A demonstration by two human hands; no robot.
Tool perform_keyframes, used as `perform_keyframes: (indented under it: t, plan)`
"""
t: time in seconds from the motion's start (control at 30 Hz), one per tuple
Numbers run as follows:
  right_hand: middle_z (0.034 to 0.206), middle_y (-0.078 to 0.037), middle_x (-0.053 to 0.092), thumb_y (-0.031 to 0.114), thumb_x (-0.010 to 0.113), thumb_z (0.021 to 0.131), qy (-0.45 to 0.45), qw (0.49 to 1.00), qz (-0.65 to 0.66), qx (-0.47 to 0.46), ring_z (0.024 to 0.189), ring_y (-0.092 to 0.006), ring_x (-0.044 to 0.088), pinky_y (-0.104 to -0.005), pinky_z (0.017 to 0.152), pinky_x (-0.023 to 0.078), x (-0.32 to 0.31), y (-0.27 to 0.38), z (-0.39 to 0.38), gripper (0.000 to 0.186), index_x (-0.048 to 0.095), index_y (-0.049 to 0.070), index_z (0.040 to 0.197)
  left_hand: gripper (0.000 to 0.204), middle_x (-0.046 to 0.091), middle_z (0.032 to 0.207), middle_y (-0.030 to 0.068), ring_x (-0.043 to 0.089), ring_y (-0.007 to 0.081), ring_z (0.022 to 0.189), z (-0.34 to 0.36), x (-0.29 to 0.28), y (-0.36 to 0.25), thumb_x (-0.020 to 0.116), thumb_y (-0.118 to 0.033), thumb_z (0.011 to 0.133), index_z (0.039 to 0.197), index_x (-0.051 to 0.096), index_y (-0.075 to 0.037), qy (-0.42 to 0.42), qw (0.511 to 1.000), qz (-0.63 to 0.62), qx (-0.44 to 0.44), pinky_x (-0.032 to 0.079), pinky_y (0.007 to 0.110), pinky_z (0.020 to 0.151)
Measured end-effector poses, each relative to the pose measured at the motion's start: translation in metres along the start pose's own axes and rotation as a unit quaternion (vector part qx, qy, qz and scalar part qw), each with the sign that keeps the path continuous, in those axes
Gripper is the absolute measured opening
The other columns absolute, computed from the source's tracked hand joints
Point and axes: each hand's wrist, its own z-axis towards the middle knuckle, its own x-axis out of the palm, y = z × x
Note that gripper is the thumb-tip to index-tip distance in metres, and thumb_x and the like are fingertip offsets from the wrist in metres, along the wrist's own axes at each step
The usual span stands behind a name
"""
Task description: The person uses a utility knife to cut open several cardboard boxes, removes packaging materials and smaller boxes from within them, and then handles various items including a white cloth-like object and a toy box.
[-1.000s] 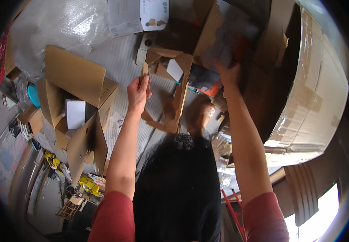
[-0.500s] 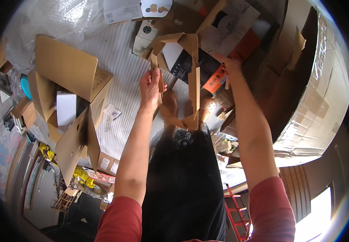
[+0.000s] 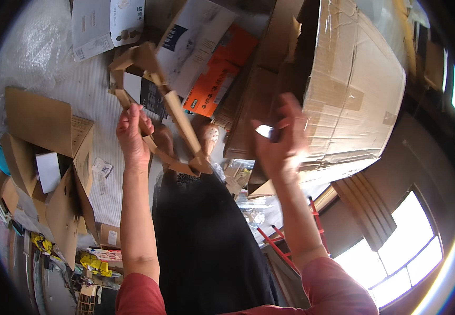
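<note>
My left hand (image 3: 134,134) is closed around one side of a bent brown cardboard frame (image 3: 183,126), an open ring of folded strips held above my feet. My right hand (image 3: 282,139) is raised in front of the large carton's opening, touching nothing that I can see clearly. Motion smears its fingers, and a small bright patch with a dark edge shows between thumb and fingers; whether it is an object, I cannot tell. The large brown carton (image 3: 351,94) lies to the right with its opening toward me. Beyond the frame are a white printed box (image 3: 193,42) and an orange printed box (image 3: 212,84).
An open brown box (image 3: 38,123) with a white block (image 3: 48,172) inside stands at left. Clear plastic wrap (image 3: 38,47) and a white carton (image 3: 93,26) lie at the far left. A red ladder (image 3: 280,244) stands at lower right, near bright windows (image 3: 406,252).
My view has turned to the right, shifting the scene leftward. My right hand has moved from beside the orange box to the large carton's opening. The left hand still grips the cardboard frame.
</note>
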Motion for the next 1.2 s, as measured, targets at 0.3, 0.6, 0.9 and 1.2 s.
perform_keyframes:
  t: [0.3,0.6,0.9,1.2]
  plan:
    - [0.127,-0.02,0.046,-0.005,0.06,0.07,-0.02,0.999,0.024,-0.003,0.117,-0.0291,0.048,-0.0334,0.091,0.047,-0.097,-0.062,0.016,0.066,0.037,0.004,0.132,0.027,0.053,0.073,-0.0028,0.048,0.0039,0.06,-0.031,0.083,0.032,0.056,-0.025,0.09,0.107,0.056,-0.004,0.241,0.963,0.107,-0.053,0.04,0.019,0.052]
    - [0.099,-0.01,0.061,-0.012,0.054,0.073,-0.065,0.997,-0.046,0.006,0.087,-0.0179,0.061,-0.0258,0.069,0.05,-0.134,-0.04,-0.02,0.044,0.054,0.005,0.114,0.025,0.063,0.084,0.0169,0.062,0.0263,0.074,-0.038,0.179,0.036,0.059,-0.017,0.082,0.101,0.06,0.0,0.326,0.847,0.381,0.175,0.047,0.033,0.065]
    - [0.075,-0.004,0.06,-0.01,0.058,0.072,-0.109,0.984,-0.138,0.039,0.063,-0.009,0.058,-0.0195,0.051,0.043,-0.149,-0.031,-0.038,0.033,0.061,0.004,0.101,0.013,0.063,0.079,0.0195,0.063,0.0334,0.078,-0.046,0.264,0.075,0.057,-0.013,0.073,0.072,0.064,-0.002,0.381,0.768,0.482,0.18,0.051,0.04,0.067]
    - [0.074,-0.003,0.06,-0.003,0.059,0.077,-0.133,0.985,-0.11,0.026,0.058,-0.0071,0.053,-0.0169,0.042,0.034,-0.141,-0.029,-0.05,0.024,0.062,0.003,0.099,0.039,0.059,0.102,0.0233,0.057,0.0347,0.096,-0.092,0.373,0.164,0.061,-0.01,0.07,0.108,0.055,-0.001,0.308,0.904,0.122,0.271,0.045,0.039,0.086]
